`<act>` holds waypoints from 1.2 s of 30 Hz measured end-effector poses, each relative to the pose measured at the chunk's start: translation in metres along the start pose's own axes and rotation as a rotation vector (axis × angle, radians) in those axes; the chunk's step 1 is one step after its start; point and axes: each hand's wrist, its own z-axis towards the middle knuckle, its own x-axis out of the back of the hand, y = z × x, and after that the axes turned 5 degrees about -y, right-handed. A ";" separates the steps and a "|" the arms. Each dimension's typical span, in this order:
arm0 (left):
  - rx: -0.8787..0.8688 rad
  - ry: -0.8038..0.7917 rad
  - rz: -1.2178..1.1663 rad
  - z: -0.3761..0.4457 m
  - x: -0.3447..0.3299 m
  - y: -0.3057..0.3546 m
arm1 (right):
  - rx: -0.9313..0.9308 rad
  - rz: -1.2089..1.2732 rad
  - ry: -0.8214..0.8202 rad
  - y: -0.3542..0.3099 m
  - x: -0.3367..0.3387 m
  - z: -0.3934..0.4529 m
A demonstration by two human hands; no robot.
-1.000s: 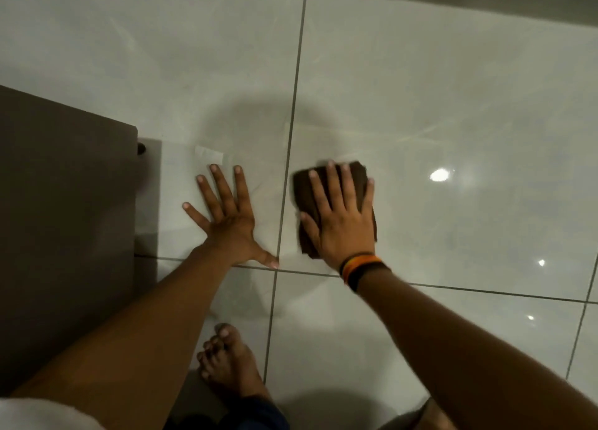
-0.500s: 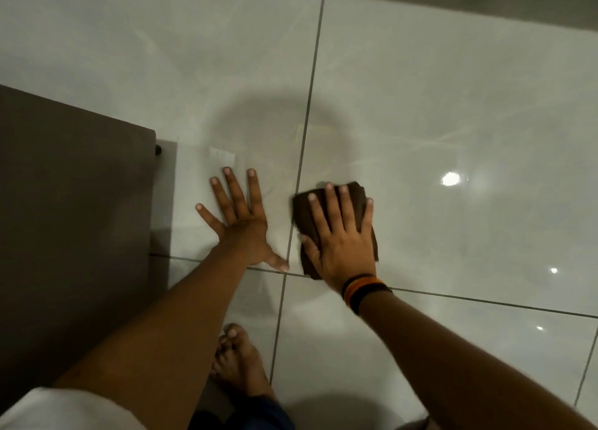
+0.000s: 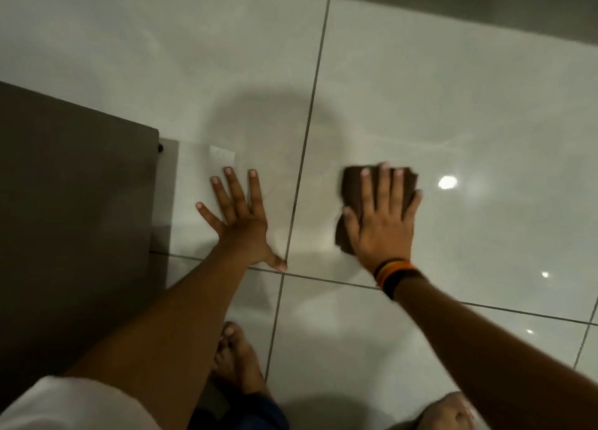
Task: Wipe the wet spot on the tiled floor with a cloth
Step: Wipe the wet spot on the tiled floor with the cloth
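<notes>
A folded dark brown cloth (image 3: 352,190) lies on the glossy pale tiled floor (image 3: 469,112), right of a grout line. My right hand (image 3: 383,222) presses flat on top of it, fingers spread, with a banded wristband at the wrist. My left hand (image 3: 238,222) rests flat and open on the neighbouring tile to the left, thumb touching the grout crossing. I cannot make out a distinct wet spot; faint streaks show on the tile around the cloth.
A dark brown furniture panel (image 3: 74,222) fills the left side, its small foot at its corner. My bare foot (image 3: 239,361) sits below the left hand, and a knee (image 3: 449,410) shows at the bottom right. A small pale patch (image 3: 221,152) lies beyond my left hand.
My right hand has slid the cloth to the right, away from the grout line and away from my left hand. The left hand has stayed planted on its tile.
</notes>
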 end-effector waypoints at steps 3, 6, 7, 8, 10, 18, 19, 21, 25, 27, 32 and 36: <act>-0.001 -0.001 0.012 -0.001 -0.001 -0.001 | 0.329 -0.023 -0.061 -0.042 -0.007 -0.004; 0.009 0.016 0.003 0.003 -0.001 -0.001 | 0.484 -0.064 0.034 -0.070 0.009 0.057; 0.004 0.016 0.000 0.003 -0.001 -0.002 | 0.456 -0.051 0.057 -0.073 0.017 0.080; -0.002 0.011 0.003 0.003 -0.001 -0.001 | 0.402 -0.035 0.074 -0.071 0.025 0.101; -0.009 0.001 0.011 0.001 0.000 -0.002 | 0.292 0.000 0.098 -0.058 0.042 0.133; 0.006 -0.019 0.009 -0.002 0.001 0.002 | -0.291 0.152 0.145 0.056 0.038 0.099; 0.004 -0.025 0.009 -0.003 0.001 0.002 | -0.361 0.173 0.150 0.062 0.031 0.080; 0.009 -0.027 0.009 -0.004 0.002 0.002 | -0.446 0.180 0.147 0.062 0.014 0.038; 0.002 -0.025 0.013 -0.004 0.002 0.001 | -0.220 0.097 0.030 0.012 -0.015 -0.031; 0.002 -0.017 0.014 -0.003 0.001 0.000 | 0.065 0.047 0.013 -0.021 -0.019 -0.030; -0.023 0.019 0.019 0.002 -0.004 -0.004 | 0.517 -0.041 0.126 -0.048 0.007 0.075; -0.030 0.036 0.060 0.004 -0.008 -0.005 | 0.226 0.020 0.160 -0.011 0.019 0.094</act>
